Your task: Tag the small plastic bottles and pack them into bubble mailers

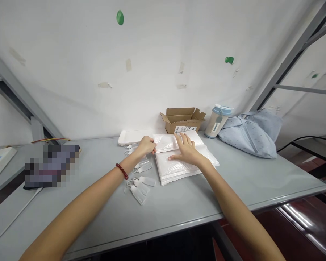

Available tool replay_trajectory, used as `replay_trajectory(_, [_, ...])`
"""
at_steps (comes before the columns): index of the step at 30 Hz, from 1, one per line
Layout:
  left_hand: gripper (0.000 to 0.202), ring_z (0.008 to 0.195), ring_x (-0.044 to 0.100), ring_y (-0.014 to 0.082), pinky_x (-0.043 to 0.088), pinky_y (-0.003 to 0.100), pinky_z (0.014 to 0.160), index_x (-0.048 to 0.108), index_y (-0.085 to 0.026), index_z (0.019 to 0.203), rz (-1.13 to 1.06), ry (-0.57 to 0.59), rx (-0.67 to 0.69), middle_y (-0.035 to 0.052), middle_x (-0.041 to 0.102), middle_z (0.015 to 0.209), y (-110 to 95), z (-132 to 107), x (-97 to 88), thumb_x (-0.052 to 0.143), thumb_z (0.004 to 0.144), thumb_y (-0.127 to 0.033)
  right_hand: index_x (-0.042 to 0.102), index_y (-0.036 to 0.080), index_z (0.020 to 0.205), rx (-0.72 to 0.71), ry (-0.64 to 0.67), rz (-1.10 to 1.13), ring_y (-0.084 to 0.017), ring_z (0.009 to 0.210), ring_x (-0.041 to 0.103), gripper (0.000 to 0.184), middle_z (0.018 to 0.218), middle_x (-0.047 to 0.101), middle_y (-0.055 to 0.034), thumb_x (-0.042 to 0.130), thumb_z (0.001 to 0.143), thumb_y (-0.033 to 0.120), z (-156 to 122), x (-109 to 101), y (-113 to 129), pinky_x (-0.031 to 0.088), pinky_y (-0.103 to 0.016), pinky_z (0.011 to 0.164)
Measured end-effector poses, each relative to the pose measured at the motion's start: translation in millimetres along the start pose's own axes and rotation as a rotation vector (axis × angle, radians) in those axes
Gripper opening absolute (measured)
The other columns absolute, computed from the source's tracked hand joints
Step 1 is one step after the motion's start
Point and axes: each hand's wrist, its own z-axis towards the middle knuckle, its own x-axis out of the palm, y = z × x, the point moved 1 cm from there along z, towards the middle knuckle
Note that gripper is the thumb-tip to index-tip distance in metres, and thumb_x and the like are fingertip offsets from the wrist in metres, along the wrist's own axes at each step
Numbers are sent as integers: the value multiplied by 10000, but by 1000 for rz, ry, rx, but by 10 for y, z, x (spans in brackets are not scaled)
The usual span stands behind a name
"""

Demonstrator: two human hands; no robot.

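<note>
A stack of white bubble mailers [179, 167] lies on the grey table [179, 203] in front of me. My left hand [145, 145], with a red bead bracelet on its wrist, pinches the left edge of the top mailer [167, 142], whose upper part is folded or lifted. My right hand [186, 149] rests flat on the stack with fingers spread, pressing it down. Several small white tags [139, 185] lie on the table just left of the stack.
An open cardboard box [182, 119] stands behind the mailers by the wall. A lidded cup [217, 121] and a pale blue cloth bag [251, 133] sit at the back right. A white tray [133, 137] lies back left. A blurred-out object [50, 165] sits far left.
</note>
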Motion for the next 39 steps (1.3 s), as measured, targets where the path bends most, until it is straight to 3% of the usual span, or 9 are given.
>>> replay_trajectory(9, [131,369,469,87,381,188,424,643,-75,851,41,-11,2,-33,524,421,13,49,5,551,769,-30,-77,211,1502,15,111,62,-313,1424,-200,1243,1567,-149,-154,609,617,752,19,1,-45,18,-576,1126])
replay_trajectory(13, [142,384,490,92,404,191,438,639,-71,852,119,0,29,-30,526,432,9,36,21,535,770,-23,-37,218,1508,-12,114,97,-306,1428,-192,1197,1572,-131,-145,562,636,779,-6,-30,-56,22,-563,1130])
replay_trajectory(18, [103,456,574,130,458,220,510,637,-105,695,306,30,113,15,591,476,28,29,34,563,740,-50,72,213,1510,-59,23,53,-305,1436,-167,1034,1582,-77,-127,449,730,776,-16,-30,-59,5,-589,1120])
replay_trajectory(22, [112,787,665,218,491,288,748,680,-142,731,498,-45,271,81,709,728,56,105,-143,572,739,-117,169,217,1495,-67,51,15,-315,1451,-77,867,1587,38,-115,318,819,739,-9,-4,-65,30,-619,1111])
replay_trajectory(24, [182,968,632,260,459,335,863,701,-144,852,582,-117,332,115,719,916,95,178,-318,540,766,-145,207,211,1484,-61,67,4,-323,1453,-43,833,1583,77,-119,293,835,726,-8,4,-69,52,-627,1108])
replay_trajectory(26, [220,1035,600,280,431,356,914,703,-145,917,656,-160,364,120,712,980,156,262,-496,567,745,-160,219,200,1480,-65,60,-7,-328,1452,-33,832,1580,88,-126,306,836,720,-9,9,-73,66,-629,1109])
replay_trajectory(30, [165,991,612,290,441,333,879,725,-163,819,757,-169,403,115,721,935,291,390,-674,630,685,-171,241,193,1471,-76,48,-11,-339,1451,-13,826,1577,103,-137,318,836,715,-3,26,-86,98,-630,1107])
replay_trajectory(39, [172,740,636,221,441,271,666,739,-165,719,735,-216,417,83,723,766,404,482,-611,569,727,-184,279,200,1455,-68,29,-22,-345,1449,29,772,1571,138,-139,282,862,695,-19,13,-50,124,-623,1102])
